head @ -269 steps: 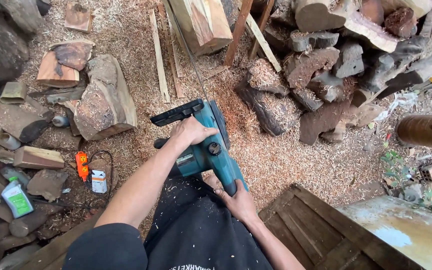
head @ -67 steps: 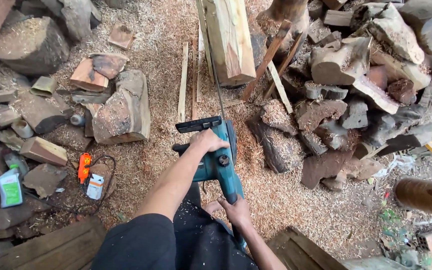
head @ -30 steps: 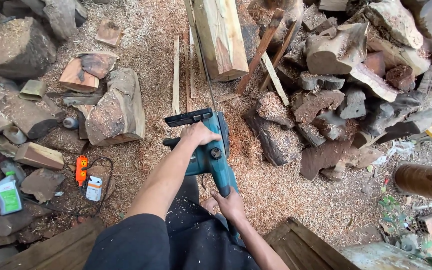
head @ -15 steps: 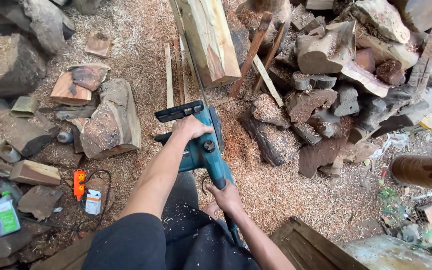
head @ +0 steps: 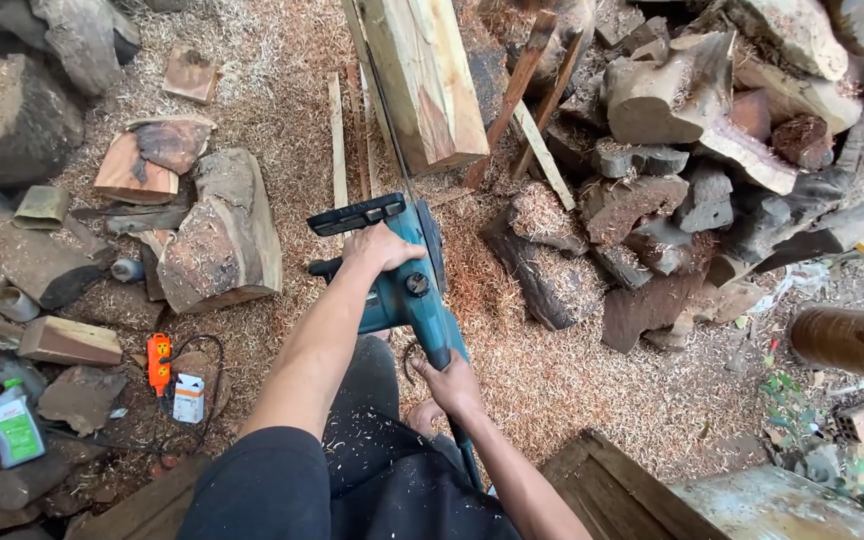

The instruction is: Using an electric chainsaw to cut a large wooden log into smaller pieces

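I hold a teal electric chainsaw point(head: 410, 285) with both hands. My left hand point(head: 377, 247) grips its front handle behind the black guard. My right hand point(head: 450, 385) is closed on the rear handle. The saw's bar runs forward along the left side of a pale squared timber beam point(head: 422, 80) that lies propped over the sawdust. Thin cut wood strips point(head: 336, 140) lie on the ground left of the beam.
A pile of split logs point(head: 712, 150) fills the right. Chunks of wood point(head: 222, 235) lie at the left. An orange tool point(head: 159, 360), a small white box point(head: 189, 397) and a green-labelled bottle point(head: 12, 428) sit at lower left. A wooden crate point(head: 632, 490) stands at lower right.
The view has shifted slightly, and the saw has edged forward along the beam. Both hands keep their grip on the saw.
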